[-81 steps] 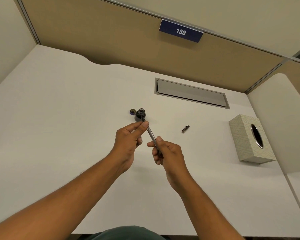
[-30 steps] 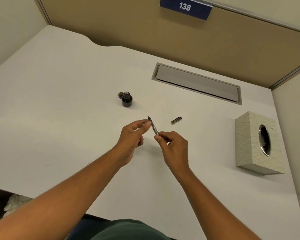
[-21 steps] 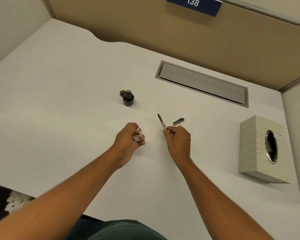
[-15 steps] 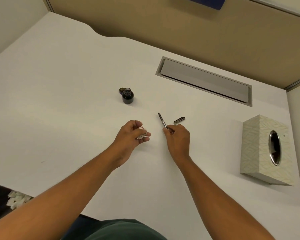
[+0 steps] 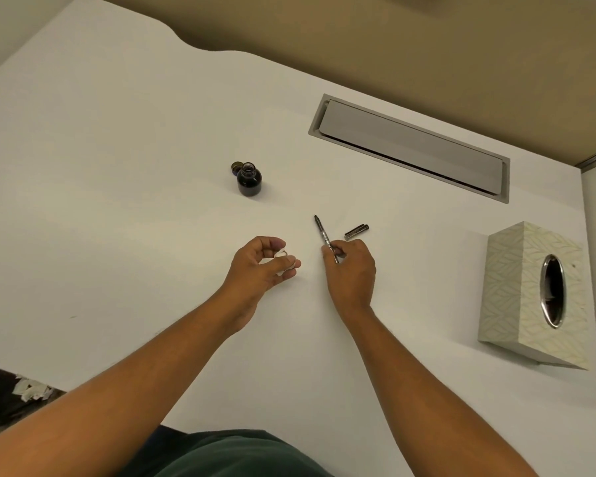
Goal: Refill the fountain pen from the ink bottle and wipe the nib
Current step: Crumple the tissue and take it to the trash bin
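Gripped the light, stiff fountain pen (image 5: 325, 236) low on its barrel in the right hand (image 5: 350, 266), nib at eleven o'clock, left hand (image 5: 260, 266) pinching soft tissue (image 5: 283, 258).

White desk (image 5: 117, 235): open ink bottle (image 5: 249, 178), lid (image 5: 236, 166), pen cap (image 5: 356, 232), tissue box (image 5: 534, 294).
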`<action>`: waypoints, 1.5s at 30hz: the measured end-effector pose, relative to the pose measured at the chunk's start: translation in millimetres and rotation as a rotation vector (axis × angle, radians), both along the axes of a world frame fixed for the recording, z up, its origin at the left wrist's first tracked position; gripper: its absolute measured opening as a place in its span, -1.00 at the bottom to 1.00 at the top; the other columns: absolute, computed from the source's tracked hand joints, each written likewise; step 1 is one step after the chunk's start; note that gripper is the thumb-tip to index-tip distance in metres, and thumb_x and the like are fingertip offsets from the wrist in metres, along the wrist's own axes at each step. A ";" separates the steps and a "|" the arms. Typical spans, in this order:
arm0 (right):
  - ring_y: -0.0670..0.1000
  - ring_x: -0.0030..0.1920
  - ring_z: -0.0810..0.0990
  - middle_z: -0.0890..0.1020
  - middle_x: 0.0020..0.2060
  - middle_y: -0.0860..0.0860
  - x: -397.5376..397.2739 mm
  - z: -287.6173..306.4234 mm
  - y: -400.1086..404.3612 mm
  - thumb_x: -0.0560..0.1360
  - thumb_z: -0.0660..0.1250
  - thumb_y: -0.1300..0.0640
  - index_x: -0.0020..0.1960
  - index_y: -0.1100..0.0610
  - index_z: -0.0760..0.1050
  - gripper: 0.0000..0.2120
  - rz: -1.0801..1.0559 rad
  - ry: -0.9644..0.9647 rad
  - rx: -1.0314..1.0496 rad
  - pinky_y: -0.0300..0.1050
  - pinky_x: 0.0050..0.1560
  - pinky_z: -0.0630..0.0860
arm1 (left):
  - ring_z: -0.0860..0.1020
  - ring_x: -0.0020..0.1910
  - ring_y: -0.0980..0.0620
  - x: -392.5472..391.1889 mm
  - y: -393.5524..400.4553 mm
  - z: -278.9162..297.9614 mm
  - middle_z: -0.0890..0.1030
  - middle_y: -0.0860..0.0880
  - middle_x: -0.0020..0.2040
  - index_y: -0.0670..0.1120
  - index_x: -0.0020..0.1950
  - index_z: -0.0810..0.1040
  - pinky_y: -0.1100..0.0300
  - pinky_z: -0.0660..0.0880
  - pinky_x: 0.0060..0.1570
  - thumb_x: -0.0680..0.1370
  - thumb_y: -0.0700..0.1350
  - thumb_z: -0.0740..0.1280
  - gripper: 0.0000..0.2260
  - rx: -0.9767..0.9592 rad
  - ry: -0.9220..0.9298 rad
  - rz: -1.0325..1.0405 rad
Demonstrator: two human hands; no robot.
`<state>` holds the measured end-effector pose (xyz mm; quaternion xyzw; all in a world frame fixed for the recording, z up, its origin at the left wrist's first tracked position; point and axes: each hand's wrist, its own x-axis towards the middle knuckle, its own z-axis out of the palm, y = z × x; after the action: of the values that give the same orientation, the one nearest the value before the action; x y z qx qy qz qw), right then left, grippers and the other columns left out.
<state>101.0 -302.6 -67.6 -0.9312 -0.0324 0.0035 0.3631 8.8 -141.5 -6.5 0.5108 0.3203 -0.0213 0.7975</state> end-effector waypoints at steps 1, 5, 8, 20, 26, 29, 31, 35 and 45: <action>0.03 -0.08 0.64 0.64 -0.09 0.01 0.1 -0.1 0.0 0.55 0.47 0.07 0.06 0.11 0.70 -0.86 -0.001 0.003 0.006 -0.15 -0.06 0.50 | 0.76 0.09 -0.14 0.3 -0.2 0.1 0.58 -0.13 0.02 -0.17 0.16 0.56 0.02 0.67 0.20 0.59 -0.32 0.45 -0.81 0.001 0.001 -0.001; -0.01 -0.06 0.64 0.65 -0.07 -0.02 0.7 0.5 0.7 0.52 0.48 0.04 0.07 0.11 0.70 -0.81 -0.009 0.028 0.026 -0.18 -0.02 0.50 | 0.76 0.10 -0.19 0.3 0.3 0.6 0.56 -0.14 0.02 -0.20 0.19 0.55 -0.03 0.65 0.24 0.59 -0.33 0.46 -0.78 -0.014 -0.004 0.003; -0.01 -0.06 0.65 0.65 -0.07 -0.02 0.9 0.7 0.7 0.51 0.49 0.05 0.06 0.10 0.71 -0.82 -0.010 0.029 0.027 -0.19 -0.02 0.48 | 0.75 0.13 -0.22 -1.5 0.0 0.9 0.55 -0.14 0.02 -0.21 0.21 0.55 -0.08 0.63 0.28 0.58 -0.33 0.47 -0.76 -0.025 -0.009 0.005; -0.05 -0.12 0.60 0.64 -0.07 -0.04 -8.2 19.3 -7.1 0.48 0.55 0.01 0.08 0.10 0.69 -0.76 -0.048 -0.027 0.157 -0.13 -0.01 0.56 | 0.74 0.15 -0.24 -20.2 9.0 12.2 0.63 -0.11 -0.05 -0.19 0.20 0.56 -0.04 0.66 0.21 0.56 -0.32 0.49 -0.76 -0.052 -0.060 0.049; -0.07 -0.19 0.63 0.69 -0.10 -0.13 -49.7 58.2 16.0 0.57 0.41 -0.02 0.00 -0.09 0.67 -0.93 0.097 0.110 0.458 -0.32 -0.18 0.54 | 0.73 0.11 0.00 -40.0 21.1 24.2 0.78 -0.06 0.12 -0.03 0.14 0.61 0.07 0.59 0.09 0.54 -0.11 0.56 -0.77 0.007 -0.041 0.078; -0.04 -0.14 0.72 0.73 -0.04 -0.13 -74.6 70.7 36.1 0.58 0.41 -0.07 0.16 -0.09 0.65 -0.82 0.248 0.340 0.614 -0.20 -0.18 0.65 | 0.71 0.10 0.04 -55.3 28.7 29.0 0.79 -0.04 0.13 -0.02 0.14 0.64 0.09 0.53 0.08 0.54 -0.08 0.55 -0.79 0.032 -0.050 0.115; 0.00 -0.07 0.76 0.75 -0.02 -0.09 -87.1 76.5 51.2 0.58 0.42 -0.05 0.22 -0.06 0.65 -0.77 0.317 0.436 0.702 -0.15 -0.15 0.69 | 0.71 0.11 -0.02 -69.1 35.2 31.0 0.78 -0.08 0.12 -0.05 0.12 0.68 0.08 0.58 0.11 0.55 -0.12 0.54 -0.83 0.029 -0.083 0.155; 0.01 0.03 0.76 0.77 0.03 -0.08 -107.0 85.5 80.7 0.57 0.48 0.03 0.18 -0.03 0.71 -0.80 0.406 0.520 0.785 -0.16 -0.08 0.69 | 0.76 0.11 -0.14 -100.9 52.3 34.2 0.78 -0.12 0.08 -0.03 0.06 0.76 0.06 0.63 0.24 0.54 -0.14 0.55 -0.89 0.095 -0.131 0.202; 0.05 -0.17 0.75 0.75 -0.17 -0.02 -162.7 101.7 163.6 0.46 0.61 0.04 -0.04 0.00 0.70 -0.87 0.572 0.451 0.617 -0.17 -0.15 0.69 | 0.76 0.13 -0.10 -192.0 110.6 39.0 0.79 -0.09 0.10 -0.06 0.10 0.79 0.04 0.68 0.18 0.58 -0.12 0.51 -0.87 0.133 -0.103 0.422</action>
<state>-61.7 -139.0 34.0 -0.7097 -0.2075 0.2955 0.6049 -183.2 -31.0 32.4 0.4841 0.3798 0.1934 0.7641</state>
